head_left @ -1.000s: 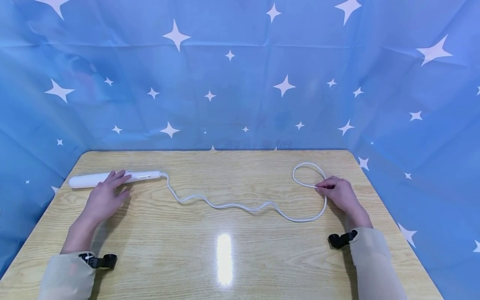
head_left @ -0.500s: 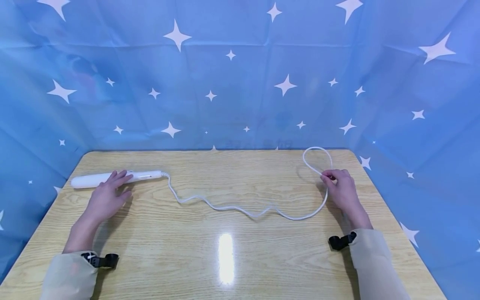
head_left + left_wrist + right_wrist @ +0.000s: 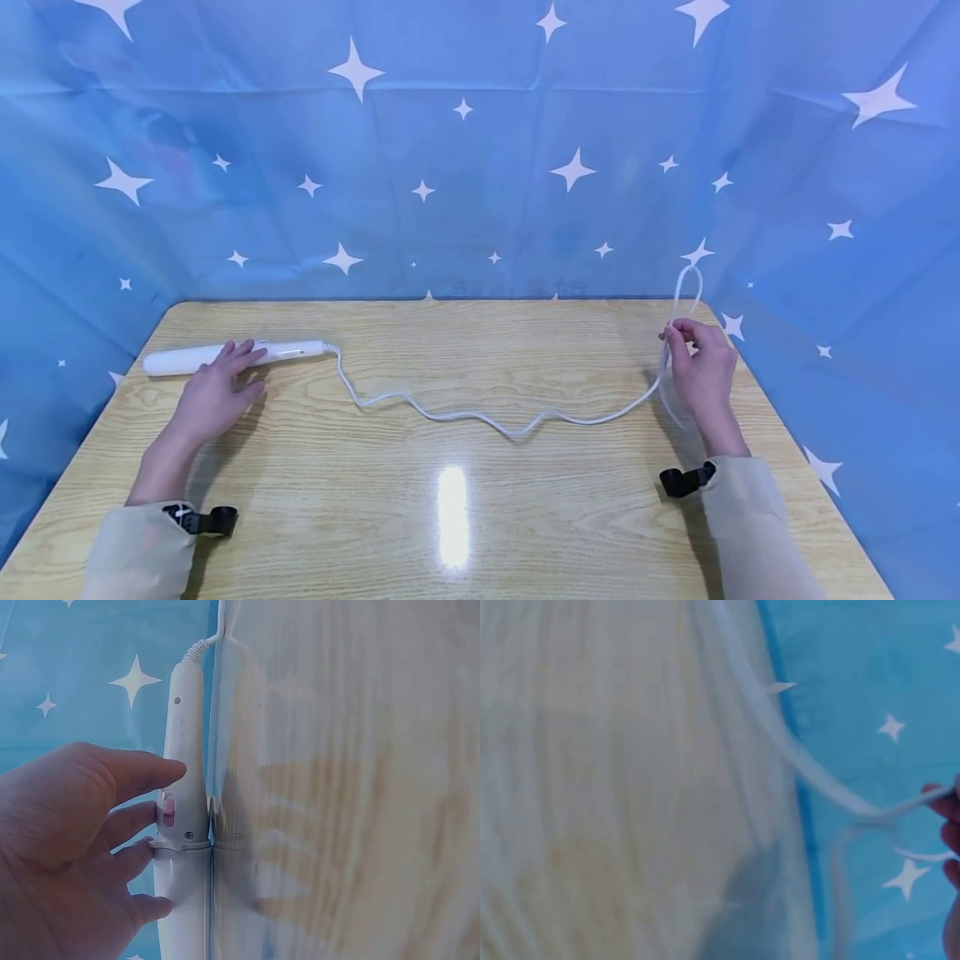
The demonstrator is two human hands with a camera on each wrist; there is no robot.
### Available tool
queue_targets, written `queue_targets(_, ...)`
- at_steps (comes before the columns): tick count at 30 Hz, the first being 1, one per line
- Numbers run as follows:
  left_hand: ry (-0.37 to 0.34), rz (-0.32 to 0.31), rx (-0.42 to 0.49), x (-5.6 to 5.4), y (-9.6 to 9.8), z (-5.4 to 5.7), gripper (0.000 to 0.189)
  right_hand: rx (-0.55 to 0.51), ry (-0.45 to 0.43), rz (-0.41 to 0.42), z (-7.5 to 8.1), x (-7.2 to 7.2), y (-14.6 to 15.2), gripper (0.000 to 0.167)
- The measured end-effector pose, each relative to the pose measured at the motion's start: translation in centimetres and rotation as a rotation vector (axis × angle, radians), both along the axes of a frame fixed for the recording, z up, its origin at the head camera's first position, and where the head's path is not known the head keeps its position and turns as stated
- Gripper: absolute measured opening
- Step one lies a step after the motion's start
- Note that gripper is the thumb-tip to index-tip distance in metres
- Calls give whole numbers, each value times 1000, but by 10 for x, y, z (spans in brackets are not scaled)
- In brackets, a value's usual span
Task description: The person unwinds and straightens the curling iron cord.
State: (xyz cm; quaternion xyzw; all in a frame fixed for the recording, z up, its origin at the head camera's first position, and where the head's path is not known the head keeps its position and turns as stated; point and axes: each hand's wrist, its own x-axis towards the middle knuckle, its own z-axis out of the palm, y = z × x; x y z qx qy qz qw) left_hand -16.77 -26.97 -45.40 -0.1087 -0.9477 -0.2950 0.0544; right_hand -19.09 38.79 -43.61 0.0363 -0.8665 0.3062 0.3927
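A white hair straightener lies lengthwise at the table's back left. My left hand rests on its middle with spread, fairly straight fingers. In the left wrist view, thumb and fingers lie along the handle near a pink slide switch. From the handle's coiled end, the white power cord runs in waves to the right. My right hand pinches it above the back right of the table, and a narrow loop stands up over the fingers. The right wrist view catches only fingertips at its edge, with the cord blurred.
The wooden table has its back edge against a blue curtain printed with white stars. More curtain hangs along both sides. Each wrist wears a black camera mount. A bright light reflection lies on the front middle of the tabletop.
My right hand has lifted and moved slightly right and back with the cord. Its loop has risen from the table and narrowed, and the cord's right stretch has straightened. My left hand stays put.
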Motion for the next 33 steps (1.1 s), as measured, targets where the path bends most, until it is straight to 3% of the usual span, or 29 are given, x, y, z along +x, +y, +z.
queue_targets(5,-9,-6,6,0,-1,1,54,-55,-31,31,10,2,-5,11)
queue_targets(12,-24,-13,-4,-3,-1,2,55,-278,-106,112,21,5,-12,17)
queue_targets(15,-29,-12,-9,-4,0,3,56,-406,-124,148,27,5,-15,16)
queue_targets(19,-27,-10,-9,-4,2,4,56,-648,-108,262,35,4,-17,11)
queue_targets(22,-30,-9,-5,-4,2,5,56,-752,-94,317,42,4,-17,7)
queue_targets(27,-37,-6,2,-3,2,5,56,-788,-72,345,54,7,-19,7)
queue_targets(33,-28,-4,5,-2,1,3,55,-760,41,401,66,11,-24,10)
